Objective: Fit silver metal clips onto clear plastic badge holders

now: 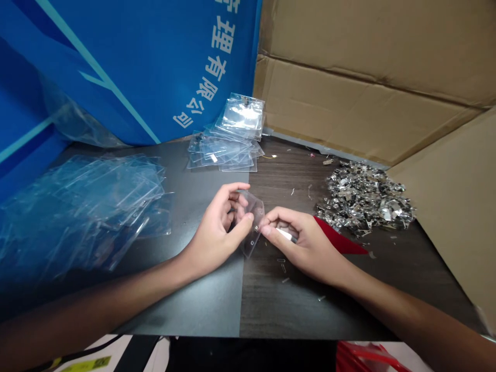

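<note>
The left hand [222,222] is grasping a clear sleeve [251,247] between its thumb and its fingers; the sleeve is tilted and is above the middle of the table [194,305]. The right hand [300,235] is just beside it, with thumb and forefinger pinched together at the sleeve's edge, and a small shiny piece [284,233] is held under its curled fingers. What exactly is between these fingertips, I cannot tell.

To the left on the table lies a wide pile of clear sleeves [96,191]. Farther back, near the blue board [135,62], there is a smaller stack of sleeves [228,150]. At the right is a heap of metal clips [368,196], near the cardboard [368,88]. A red piece [341,237] lies partly behind the right hand.
</note>
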Demonstrator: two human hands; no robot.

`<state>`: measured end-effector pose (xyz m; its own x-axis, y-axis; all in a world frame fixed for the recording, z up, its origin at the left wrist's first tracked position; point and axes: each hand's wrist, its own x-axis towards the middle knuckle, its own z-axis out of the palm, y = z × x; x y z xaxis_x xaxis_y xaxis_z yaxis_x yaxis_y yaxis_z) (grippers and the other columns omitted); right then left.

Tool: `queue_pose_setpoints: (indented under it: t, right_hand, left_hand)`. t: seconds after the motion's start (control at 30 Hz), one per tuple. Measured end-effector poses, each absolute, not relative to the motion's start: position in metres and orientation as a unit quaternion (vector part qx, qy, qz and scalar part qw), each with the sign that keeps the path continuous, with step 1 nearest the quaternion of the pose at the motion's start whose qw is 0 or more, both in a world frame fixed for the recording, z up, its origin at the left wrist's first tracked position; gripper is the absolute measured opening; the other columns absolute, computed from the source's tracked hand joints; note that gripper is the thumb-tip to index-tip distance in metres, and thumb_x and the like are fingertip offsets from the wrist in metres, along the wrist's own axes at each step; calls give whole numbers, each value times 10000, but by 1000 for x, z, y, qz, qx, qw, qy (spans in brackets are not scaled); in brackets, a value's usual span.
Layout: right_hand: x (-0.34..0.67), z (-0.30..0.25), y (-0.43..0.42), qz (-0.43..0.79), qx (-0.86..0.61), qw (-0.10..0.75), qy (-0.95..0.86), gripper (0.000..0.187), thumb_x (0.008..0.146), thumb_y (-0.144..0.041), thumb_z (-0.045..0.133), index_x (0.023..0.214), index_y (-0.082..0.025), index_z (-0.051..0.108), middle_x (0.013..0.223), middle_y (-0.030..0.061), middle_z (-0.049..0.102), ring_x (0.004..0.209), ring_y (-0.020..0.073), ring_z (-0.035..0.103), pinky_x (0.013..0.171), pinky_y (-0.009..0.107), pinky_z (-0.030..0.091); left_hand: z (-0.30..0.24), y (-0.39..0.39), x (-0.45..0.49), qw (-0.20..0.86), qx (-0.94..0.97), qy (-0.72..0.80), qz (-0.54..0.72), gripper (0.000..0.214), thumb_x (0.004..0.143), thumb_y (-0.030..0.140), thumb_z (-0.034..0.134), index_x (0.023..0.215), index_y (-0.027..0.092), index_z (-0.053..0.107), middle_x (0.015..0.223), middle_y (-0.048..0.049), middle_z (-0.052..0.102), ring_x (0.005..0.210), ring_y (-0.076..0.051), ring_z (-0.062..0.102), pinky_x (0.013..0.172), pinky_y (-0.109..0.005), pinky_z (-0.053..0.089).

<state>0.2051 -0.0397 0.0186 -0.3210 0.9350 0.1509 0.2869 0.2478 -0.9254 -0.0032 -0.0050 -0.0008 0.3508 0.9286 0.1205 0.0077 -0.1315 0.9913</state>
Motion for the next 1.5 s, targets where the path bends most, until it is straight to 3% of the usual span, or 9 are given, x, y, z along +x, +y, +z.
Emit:
queue_pose_setpoints:
  t: [0.2, 0.37, 0.57, 0.87, 1.1, 1.33, 1.5]
  right_hand:
    - [205, 18, -41, 445, -426, 381, -690, 101, 1023, -224, 650, 1005, -209, 748, 976, 22, 768, 869, 172, 708, 798, 300, 534]
    - [205, 15, -40, 377, -486, 373, -694, 87, 961, -196, 676, 901, -201, 739, 852, 10, 760, 737, 165, 666, 715, 307, 495]
    - [206, 18, -40, 406, -452, 384, -695, 111, 1012, -189, 641, 974, -197, 746, 917, 13, 764, 808, 164, 684, 756, 300, 512]
    - [207, 17, -42, 353, -434, 396, -728, 124, 1027, -153, 643, 1019, -192, 760, 923, 20, 732, 822, 170, 666, 765, 311, 497]
    - [207, 12, -40, 345, -431, 398, -732, 114, 1009, -156, 663, 1022, -192, 770, 872, 8, 690, 778, 165, 629, 736, 309, 489]
    - [207, 11, -39, 342, -437, 392, -734, 93, 966, -143, 733, 1026, -200, 773, 824, -13, 641, 757, 159, 605, 741, 310, 492]
    - [207, 10, -39, 329, -443, 390, -737, 74, 954, -209, 805, 1023, -206, 779, 832, -6, 661, 745, 164, 604, 709, 309, 489]
  left_hand:
    - [-4, -2, -9, 617, 596, 313, 409, 658, 941, 375, 796, 1516, 243, 506, 1153, -57, 489, 948, -183, 488, 840, -329, 489]
    - [-4, 2, -5, 617, 595, 298, 419, 733, 884, 306, 863, 1508, 266, 480, 1185, -63, 454, 972, -180, 492, 843, -311, 503]
    - [-2, 7, -3, 593, 604, 317, 427, 839, 820, 286, 921, 1517, 283, 455, 1178, -47, 432, 906, -155, 446, 783, -282, 449]
    - [2, 12, -1, 577, 594, 335, 450, 722, 826, 284, 916, 1415, 280, 498, 1101, -25, 409, 937, -164, 454, 748, -251, 409]
    - [1, 15, -1, 537, 615, 354, 457, 765, 766, 242, 924, 1413, 286, 520, 1123, -28, 433, 961, -166, 486, 814, -265, 441]
    - [0, 16, -2, 499, 641, 363, 456, 772, 750, 309, 951, 1401, 292, 537, 1140, -50, 476, 1048, -222, 535, 864, -321, 513]
    - [-2, 12, -3, 442, 672, 365, 470, 719, 805, 293, 917, 1410, 291, 529, 1408, -102, 498, 1254, -265, 533, 1049, -394, 549]
